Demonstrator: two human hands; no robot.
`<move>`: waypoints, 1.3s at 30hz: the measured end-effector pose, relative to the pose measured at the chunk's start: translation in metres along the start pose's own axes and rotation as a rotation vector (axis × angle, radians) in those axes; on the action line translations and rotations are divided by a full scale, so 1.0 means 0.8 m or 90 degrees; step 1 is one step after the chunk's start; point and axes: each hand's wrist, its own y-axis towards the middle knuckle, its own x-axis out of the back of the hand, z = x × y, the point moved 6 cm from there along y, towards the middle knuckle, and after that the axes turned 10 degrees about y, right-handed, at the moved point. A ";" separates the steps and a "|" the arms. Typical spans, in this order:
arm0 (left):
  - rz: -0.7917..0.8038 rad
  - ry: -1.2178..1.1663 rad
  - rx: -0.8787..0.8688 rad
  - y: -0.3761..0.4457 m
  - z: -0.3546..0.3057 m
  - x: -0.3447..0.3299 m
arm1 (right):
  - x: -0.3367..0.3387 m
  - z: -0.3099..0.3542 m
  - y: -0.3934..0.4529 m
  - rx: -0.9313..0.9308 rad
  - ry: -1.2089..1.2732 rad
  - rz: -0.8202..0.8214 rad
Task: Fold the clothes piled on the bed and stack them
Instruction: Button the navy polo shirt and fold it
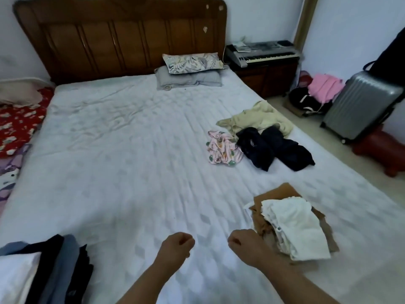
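Both forearms reached forward; the left hand (177,245) and right hand (243,242) were curled into fists, apparently empty.

Two bare forearms entering from 6 o'clock. Left hand (178,245) and right hand (243,243) ungloved. No sleeves, seemingly no rings or watch; edges blurred.

Both hands hover over the white bed (122,150), the left hand (178,245) and the right hand (243,243) curled into empty fists. Near the right hand lies a white garment (293,224) on a brown garment (278,191). Farther away lie a pink patterned garment (222,150), dark clothes (274,148) and a beige garment (256,117). Folded clothes (54,266) are stacked at lower left.
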 end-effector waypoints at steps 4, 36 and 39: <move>-0.009 -0.028 0.041 0.017 -0.052 -0.074 | 0.054 -0.069 0.003 0.034 0.029 0.011; -0.063 0.040 0.001 0.299 -0.336 -0.211 | 0.330 -0.312 0.227 0.005 0.100 -0.109; -0.077 0.083 0.003 0.365 -0.351 -0.218 | 0.354 -0.344 0.288 0.018 0.080 -0.116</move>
